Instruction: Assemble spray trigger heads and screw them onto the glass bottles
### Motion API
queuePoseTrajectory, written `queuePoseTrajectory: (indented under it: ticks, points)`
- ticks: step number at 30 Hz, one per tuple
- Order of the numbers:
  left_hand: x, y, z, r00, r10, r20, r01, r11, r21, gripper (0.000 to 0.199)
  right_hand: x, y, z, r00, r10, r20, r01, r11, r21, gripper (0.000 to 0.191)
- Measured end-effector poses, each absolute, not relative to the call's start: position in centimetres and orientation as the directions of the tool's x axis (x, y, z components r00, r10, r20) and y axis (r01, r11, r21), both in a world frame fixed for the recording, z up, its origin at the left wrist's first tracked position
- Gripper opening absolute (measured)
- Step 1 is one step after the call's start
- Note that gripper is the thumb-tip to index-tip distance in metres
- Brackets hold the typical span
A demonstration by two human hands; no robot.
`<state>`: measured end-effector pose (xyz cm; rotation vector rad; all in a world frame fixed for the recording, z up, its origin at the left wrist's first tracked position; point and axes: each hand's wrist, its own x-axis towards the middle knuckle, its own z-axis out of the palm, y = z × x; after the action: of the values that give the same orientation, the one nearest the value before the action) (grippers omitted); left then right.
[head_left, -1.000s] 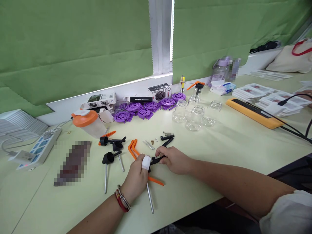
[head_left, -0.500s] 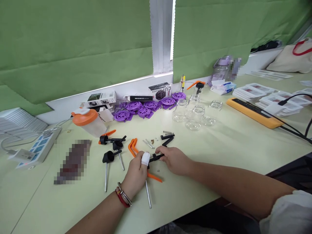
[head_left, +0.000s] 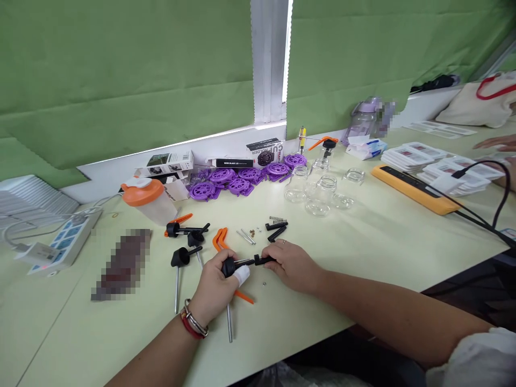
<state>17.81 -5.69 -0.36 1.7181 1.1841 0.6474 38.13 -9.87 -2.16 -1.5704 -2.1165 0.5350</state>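
Observation:
My left hand (head_left: 220, 282), its thumb wrapped in white, is closed on a black holder (head_left: 229, 267) with a metal rod (head_left: 230, 325) and an orange lever (head_left: 245, 297) below it. A thin pin and a black arm point right from the holder. Between the fingers of my right hand (head_left: 292, 266) is a small black part (head_left: 263, 260), its end close to the arm's tip. Behind lie two orange levers (head_left: 220, 238), metal pins (head_left: 245, 237), springs (head_left: 278, 219) and black parts (head_left: 277, 233). More black holders with rods (head_left: 181, 257) lie to the left.
Purple lids (head_left: 241, 185) and boxes stand along the wall, with clear jars (head_left: 325, 185) to their right. A shaker bottle (head_left: 147, 199) and power strip (head_left: 66, 244) are left. An orange power strip (head_left: 415, 188) and another person's hand (head_left: 497, 142) are right.
My left hand has moved left and turned the holder, so its pin and arm now show. The black part in my right hand has come apart from it. Another person's hand has appeared at right.

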Motion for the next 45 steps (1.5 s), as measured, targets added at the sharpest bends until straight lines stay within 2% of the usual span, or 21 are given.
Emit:
queuePoseTrajectory:
  ticks: [7, 11, 16, 21, 24, 31, 34, 40, 45]
  points:
    - [16.8, -5.1, -0.7, 0.327, 0.945, 0.004, 0.495, -0.175, 0.851, 0.018, 38.8, -10.4, -2.6, -0.205, 0.965, 0.165, 0.858, 0.258, -0.444, 0.015]
    - [16.7, -5.0, -1.0, 0.332, 0.943, 0.003, 0.512, -0.183, 0.84, 0.02, 38.2, -11.2, -1.6, -0.348, 0.902, 0.255, 0.845, 0.42, -0.332, 0.02]
    - [16.6, -4.9, -1.3, 0.336, 0.942, 0.009, 0.519, -0.193, 0.833, 0.019, 36.9, -12.3, -1.3, -0.583, 0.802, 0.129, 0.78, 0.598, -0.184, 0.024]
    - [16.5, -4.9, -1.2, 0.366, 0.931, 0.002, 0.52, -0.206, 0.829, 0.017, 36.1, -12.1, -1.3, -0.576, 0.808, 0.122, 0.801, 0.588, -0.113, 0.022]
    - [16.5, -4.9, -0.9, 0.368, 0.93, 0.014, 0.509, -0.214, 0.834, 0.016, 35.6, -11.1, -0.6, -0.521, 0.841, 0.145, 0.833, 0.539, -0.128, 0.025]
    - [16.5, -5.1, -0.4, 0.368, 0.93, 0.018, 0.526, -0.225, 0.82, 0.015, 36.3, -8.3, -0.5, -0.29, 0.952, 0.102, 0.911, 0.307, -0.276, 0.039]
    - [16.5, -5.0, -0.4, 0.37, 0.929, 0.0, 0.564, -0.225, 0.795, 0.015, 36.8, -7.6, -0.9, -0.215, 0.972, 0.099, 0.924, 0.235, -0.302, 0.044]
    - [16.5, -5.3, -0.3, 0.395, 0.918, -0.03, 0.625, -0.245, 0.741, 0.016, 37.2, -6.6, -1.2, -0.16, 0.981, 0.113, 0.939, 0.187, -0.289, 0.048]
    - [16.7, -5.7, -0.1, 0.416, 0.91, -0.003, 0.732, -0.333, 0.594, 0.018, 37.3, -6.1, -1.0, -0.164, 0.98, 0.116, 0.939, 0.192, -0.286, 0.043]
